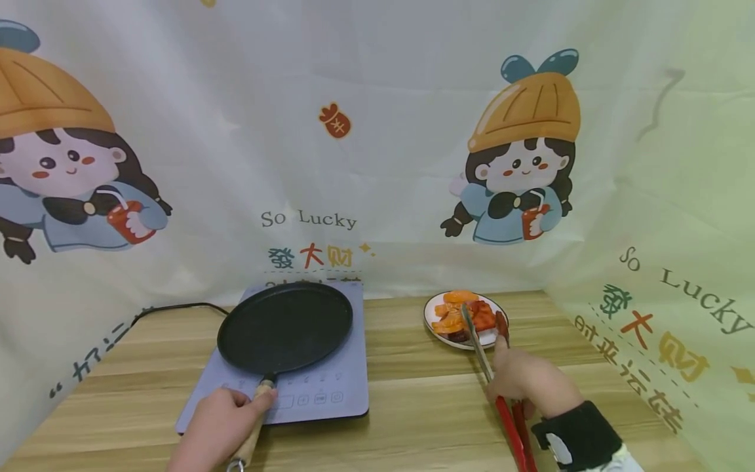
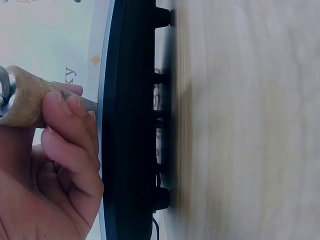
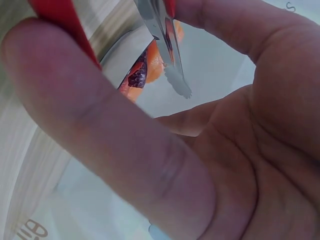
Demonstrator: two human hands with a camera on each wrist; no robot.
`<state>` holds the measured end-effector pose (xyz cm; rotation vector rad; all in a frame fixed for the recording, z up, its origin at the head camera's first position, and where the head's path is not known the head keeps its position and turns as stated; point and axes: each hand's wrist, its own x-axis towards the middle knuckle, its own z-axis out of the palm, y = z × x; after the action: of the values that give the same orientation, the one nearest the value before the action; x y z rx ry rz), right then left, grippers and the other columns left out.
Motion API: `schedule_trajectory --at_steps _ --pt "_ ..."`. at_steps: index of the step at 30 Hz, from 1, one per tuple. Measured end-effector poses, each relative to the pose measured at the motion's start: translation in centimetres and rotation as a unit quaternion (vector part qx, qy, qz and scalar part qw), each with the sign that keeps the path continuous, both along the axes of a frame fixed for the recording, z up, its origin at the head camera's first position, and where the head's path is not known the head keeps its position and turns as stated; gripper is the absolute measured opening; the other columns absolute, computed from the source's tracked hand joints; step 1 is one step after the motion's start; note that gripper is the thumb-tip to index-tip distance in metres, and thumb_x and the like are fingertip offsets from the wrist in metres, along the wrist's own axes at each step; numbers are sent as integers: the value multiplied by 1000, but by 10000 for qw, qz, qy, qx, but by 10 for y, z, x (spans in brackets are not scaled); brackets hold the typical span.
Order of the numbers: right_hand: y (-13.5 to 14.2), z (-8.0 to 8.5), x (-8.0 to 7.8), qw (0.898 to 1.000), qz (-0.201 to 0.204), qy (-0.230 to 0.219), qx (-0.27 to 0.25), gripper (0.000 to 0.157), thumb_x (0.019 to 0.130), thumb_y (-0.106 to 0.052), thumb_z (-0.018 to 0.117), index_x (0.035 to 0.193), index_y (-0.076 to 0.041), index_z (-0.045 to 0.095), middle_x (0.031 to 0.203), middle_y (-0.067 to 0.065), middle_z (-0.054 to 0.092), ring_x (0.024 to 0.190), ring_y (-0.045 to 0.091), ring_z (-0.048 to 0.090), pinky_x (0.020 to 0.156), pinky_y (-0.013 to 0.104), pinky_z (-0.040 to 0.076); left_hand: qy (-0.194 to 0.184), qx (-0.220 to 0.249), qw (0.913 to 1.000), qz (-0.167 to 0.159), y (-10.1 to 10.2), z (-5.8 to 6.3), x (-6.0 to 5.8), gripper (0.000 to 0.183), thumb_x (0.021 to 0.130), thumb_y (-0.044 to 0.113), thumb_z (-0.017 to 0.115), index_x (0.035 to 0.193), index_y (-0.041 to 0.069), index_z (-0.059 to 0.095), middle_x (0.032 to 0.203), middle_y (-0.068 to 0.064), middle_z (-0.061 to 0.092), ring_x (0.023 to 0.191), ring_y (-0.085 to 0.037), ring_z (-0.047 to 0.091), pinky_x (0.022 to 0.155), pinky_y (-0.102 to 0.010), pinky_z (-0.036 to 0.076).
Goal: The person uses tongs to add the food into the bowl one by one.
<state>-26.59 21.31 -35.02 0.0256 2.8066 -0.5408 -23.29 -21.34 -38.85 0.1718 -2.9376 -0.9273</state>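
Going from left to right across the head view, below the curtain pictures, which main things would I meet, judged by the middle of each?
Left hand → black frying pan → white plate → right hand → black wristband

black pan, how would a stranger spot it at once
On the wooden table, at the head view's left, is a cooktop. Over it is the black pan, round and shallow. Its dark colour and pale wooden handle set it apart from the white plate.

Black wristband [image 1: 580, 429] beside a pale sleeve [image 1: 624, 460]
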Motion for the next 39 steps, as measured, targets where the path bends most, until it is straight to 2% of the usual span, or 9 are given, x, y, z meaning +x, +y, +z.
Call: schedule_trajectory --at_steps 5,10,13,17,20,24,28,32,39 --pt "0 2 2 9999 51 88 -129 104 81 -11 74 145 16 -4 79 18 59 44 25 60 41 36 52 21 4 10000 60 0 -2 -1 58 86 59 59 52 15 42 49 5 32 48 -13 38 50 -28 33" --pt "2 6 1 9982 201 569 11 98 82 -10 69 142 21 -2 66 10 57 45 19 55 38 31 47 -21 47 10000 73 0 -1 -1 57 86 59 59 53 14 44 50 4 35 50 -14 41 51 -28 33" --pt "3 10 0 9961 242 846 -46 92 84 -12 67 140 24 3 67 9 54 48 17 51 40 29 43 -42 37 10000 70 0 -1 -1 57 86 58 59 54 14 44 50 4 36 51 -14 42 52 -28 34" --pt "7 14 -4 9892 364 1404 -221 55 82 -10 67 118 21 39 70 10 50 52 18 49 44 28 41 -52 28 10000 43 0 0 0 57 87 58 58 54 14 44 50 4 36 50 -15 42 51 -28 33" --pt "10 16 -7 9840 438 1712 -202 30 82 -11 67 95 9 50 72 10 48 56 19 48 48 29 41 -51 21 10000 31 -1 0 1 58 87 59 58 53 14 43 50 4 36 50 -15 41 51 -28 33" --pt "14 18 -12 9782 455 2002 -312 37 84 -14 68 106 11 51 86 16 51 69 24 52 57 35 46 -46 26 10000 31 -1 0 1 58 86 60 58 53 14 44 50 4 36 51 -15 42 52 -29 33" --pt "18 20 -17 9643 546 2540 -518 56 90 -14 65 130 15 38 113 29 53 95 36 56 78 49 49 -31 57 10000 25 -1 0 2 59 86 61 58 53 14 44 49 4 37 52 -16 43 52 -29 34" --pt "23 24 -19 9536 550 2896 -611 61 94 -13 61 142 7 29 128 32 48 108 42 53 85 56 46 -17 58 10000 20 0 -1 2 59 86 61 58 53 14 44 49 3 39 52 -16 44 52 -29 34" --pt "37 33 -15 9452 558 3212 -156 61 87 -17 70 140 -3 44 115 23 60 100 38 57 78 54 49 -35 105 9999 35 1 -1 1 58 86 61 58 54 14 45 50 3 39 53 -16 44 53 -29 34"
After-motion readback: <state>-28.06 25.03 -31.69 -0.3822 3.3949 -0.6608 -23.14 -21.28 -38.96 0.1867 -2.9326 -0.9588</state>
